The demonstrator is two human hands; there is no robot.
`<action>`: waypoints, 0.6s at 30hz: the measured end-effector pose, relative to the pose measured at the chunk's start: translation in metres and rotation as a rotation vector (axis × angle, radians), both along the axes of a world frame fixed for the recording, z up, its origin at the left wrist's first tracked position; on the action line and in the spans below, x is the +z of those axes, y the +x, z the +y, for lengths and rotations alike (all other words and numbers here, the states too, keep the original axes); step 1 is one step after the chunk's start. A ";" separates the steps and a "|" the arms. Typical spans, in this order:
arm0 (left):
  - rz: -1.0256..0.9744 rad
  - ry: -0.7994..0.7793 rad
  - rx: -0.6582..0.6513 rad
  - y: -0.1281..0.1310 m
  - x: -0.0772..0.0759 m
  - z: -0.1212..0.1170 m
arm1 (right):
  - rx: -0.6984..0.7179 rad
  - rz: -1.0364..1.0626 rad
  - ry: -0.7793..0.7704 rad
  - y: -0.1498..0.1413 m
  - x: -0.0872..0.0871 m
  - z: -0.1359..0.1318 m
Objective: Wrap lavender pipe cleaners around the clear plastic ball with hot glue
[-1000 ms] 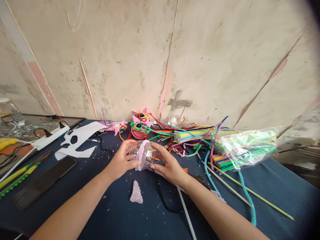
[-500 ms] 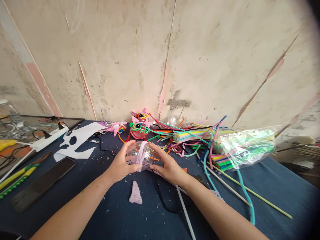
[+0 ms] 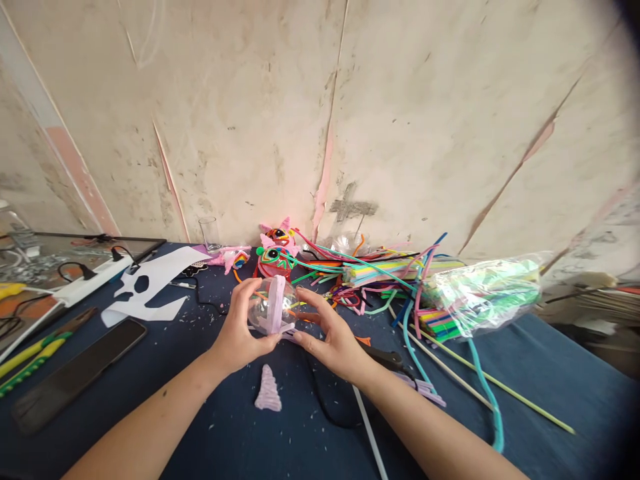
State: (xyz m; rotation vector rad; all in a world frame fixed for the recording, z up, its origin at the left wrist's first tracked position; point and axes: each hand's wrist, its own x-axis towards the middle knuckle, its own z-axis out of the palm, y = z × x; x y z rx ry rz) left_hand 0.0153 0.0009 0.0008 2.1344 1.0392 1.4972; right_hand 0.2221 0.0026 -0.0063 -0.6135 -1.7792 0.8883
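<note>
Between my hands is a clear plastic ball [image 3: 258,310] with a lilac pipe-cleaner band [image 3: 275,305] running upright around its middle. My left hand [image 3: 241,330] grips its left side, thumb at the bottom of the band and fingers behind. My right hand [image 3: 333,337] curves against its right side, with fingertips at the upper edge and thumb at the lower edge. Lilac strips show under the ball, partly hidden by the right hand. A ridged, lilac cone-shaped piece [image 3: 269,389] lies on the dark blue cloth in front.
Behind the ball sit decorated pink-eared figures [image 3: 275,257]. Bundles of coloured pipe cleaners [image 3: 383,270] and a plastic-wrapped pack [image 3: 485,293] lie right. A black-handled tool [image 3: 387,359] rests by my right forearm. Leftward are a phone [image 3: 80,373], pliers [image 3: 43,347], cut white paper [image 3: 160,273] and a power strip [image 3: 93,277].
The ball has turned slightly, so its lilac band stands more upright. Both hands have shifted a little left in view, and the right fingers are spread slightly more.
</note>
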 end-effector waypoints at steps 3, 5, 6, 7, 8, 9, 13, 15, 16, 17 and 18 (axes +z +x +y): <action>-0.010 0.020 -0.035 0.000 -0.002 0.000 | -0.020 0.008 0.027 -0.001 0.005 -0.003; -0.013 0.022 -0.050 0.001 -0.003 -0.001 | -0.030 0.013 0.049 -0.001 0.007 -0.005; -0.012 0.022 -0.055 0.002 -0.003 -0.001 | -0.037 0.012 0.059 -0.001 0.008 -0.006; -0.012 0.019 -0.058 0.002 -0.004 -0.001 | -0.044 0.010 0.065 -0.002 0.008 -0.006; -0.015 0.011 -0.058 0.003 -0.005 -0.001 | -0.050 0.010 0.068 -0.002 0.007 -0.007; -0.022 -0.003 -0.054 0.004 -0.006 -0.001 | -0.052 0.011 0.066 -0.003 0.006 -0.006; -0.061 -0.103 -0.051 0.007 -0.008 -0.002 | -0.058 0.046 0.012 -0.006 -0.001 -0.005; -0.061 -0.131 -0.050 0.009 -0.008 -0.002 | -0.080 0.066 -0.028 -0.008 -0.002 -0.004; -0.053 -0.133 -0.046 0.010 -0.008 -0.003 | -0.097 0.073 -0.048 -0.008 -0.003 -0.004; -0.042 -0.128 -0.039 0.010 -0.007 -0.003 | -0.114 0.075 -0.067 -0.009 -0.002 -0.005; -0.030 -0.118 -0.032 0.011 -0.007 -0.004 | -0.133 0.074 -0.083 -0.010 -0.002 -0.005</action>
